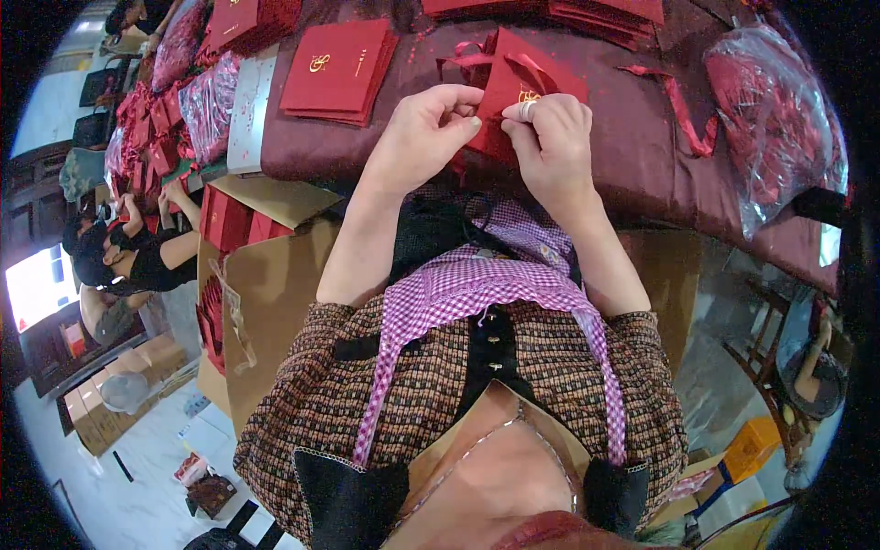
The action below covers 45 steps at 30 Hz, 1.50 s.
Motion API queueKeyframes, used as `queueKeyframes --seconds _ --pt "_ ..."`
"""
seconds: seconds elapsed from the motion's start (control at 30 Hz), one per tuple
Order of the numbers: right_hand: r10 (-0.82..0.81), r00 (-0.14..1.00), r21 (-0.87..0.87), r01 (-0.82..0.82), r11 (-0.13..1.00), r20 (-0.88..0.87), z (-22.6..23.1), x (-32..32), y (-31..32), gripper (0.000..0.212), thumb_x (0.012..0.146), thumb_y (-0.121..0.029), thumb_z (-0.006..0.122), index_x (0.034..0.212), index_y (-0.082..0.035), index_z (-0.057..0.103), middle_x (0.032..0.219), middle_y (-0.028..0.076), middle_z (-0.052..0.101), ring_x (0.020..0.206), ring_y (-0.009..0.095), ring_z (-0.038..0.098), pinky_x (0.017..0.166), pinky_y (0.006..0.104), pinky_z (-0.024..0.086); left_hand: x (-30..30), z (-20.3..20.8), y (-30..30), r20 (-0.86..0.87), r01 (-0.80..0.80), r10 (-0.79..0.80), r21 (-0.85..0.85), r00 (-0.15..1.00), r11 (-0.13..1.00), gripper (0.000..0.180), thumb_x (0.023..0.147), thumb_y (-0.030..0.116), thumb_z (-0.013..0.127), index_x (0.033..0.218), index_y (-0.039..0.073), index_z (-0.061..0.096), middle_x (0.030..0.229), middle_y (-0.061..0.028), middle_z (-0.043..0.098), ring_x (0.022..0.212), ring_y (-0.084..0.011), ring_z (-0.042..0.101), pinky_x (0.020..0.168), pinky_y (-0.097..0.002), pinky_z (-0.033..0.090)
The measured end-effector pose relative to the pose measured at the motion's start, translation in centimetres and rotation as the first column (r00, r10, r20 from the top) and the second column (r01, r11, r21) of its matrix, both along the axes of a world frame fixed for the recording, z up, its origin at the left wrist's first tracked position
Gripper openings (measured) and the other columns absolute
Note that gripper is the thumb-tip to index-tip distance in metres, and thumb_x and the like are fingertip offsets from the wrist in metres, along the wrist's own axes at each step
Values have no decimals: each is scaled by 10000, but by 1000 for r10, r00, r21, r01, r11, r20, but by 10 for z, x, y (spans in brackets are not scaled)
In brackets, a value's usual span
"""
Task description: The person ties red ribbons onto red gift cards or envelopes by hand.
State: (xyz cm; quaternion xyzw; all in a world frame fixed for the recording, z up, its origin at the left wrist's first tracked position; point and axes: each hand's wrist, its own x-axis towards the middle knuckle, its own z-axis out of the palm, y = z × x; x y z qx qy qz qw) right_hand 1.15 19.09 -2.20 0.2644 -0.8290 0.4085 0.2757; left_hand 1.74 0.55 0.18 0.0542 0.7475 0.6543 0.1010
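A red paper gift bag (500,92) with gold print stands tilted at the table's near edge, between my two hands. My left hand (426,133) is closed in a pinch at the bag's left edge, thumb against the fingers. On the other side my right hand (555,151), wearing a ring, pinches the bag's front near the gold print. A shiny red ribbon (528,70) runs across the upper part of the bag. Whether a ribbon end is also inside my fingers is hidden.
A stack of flat red bags (335,71) lies left on the dark red tablecloth (642,119). Loose ribbon (683,115) and a plastic sack (770,110) of red items are at right. A cardboard box (284,275) stands left below; another person (147,257) sits beyond it.
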Motion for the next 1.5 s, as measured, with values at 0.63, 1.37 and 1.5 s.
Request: queueKeyframes --seconds 0.63,1.37,1.5 --pt "-77 992 195 95 976 -100 8 4 1 157 738 -84 697 857 -100 596 821 32 601 852 235 567 820 375 379 0 -7 5 -83 -37 38 9 996 999 266 829 -1 621 1092 -41 623 885 -45 657 804 -77 581 723 -234 491" --pt "-3 994 335 39 942 -108 13 -1 0 58 749 -69 568 802 -56 546 742 91 580 773 262 533 817 401 379 6 -2 17 -157 -59 37 -138 987 989 233 832 -42 578 1060 -59 625 887 -37 634 819 -77 565 743 -223 473" --pt "-13 994 258 40 965 -105 11 -1 2 74 749 -63 606 807 -67 560 738 75 586 776 255 547 810 397 381 5 -2 24 -272 -91 30 -215 962 972 230 846 -33 577 1069 -50 633 890 -17 632 819 -72 563 745 -221 471"
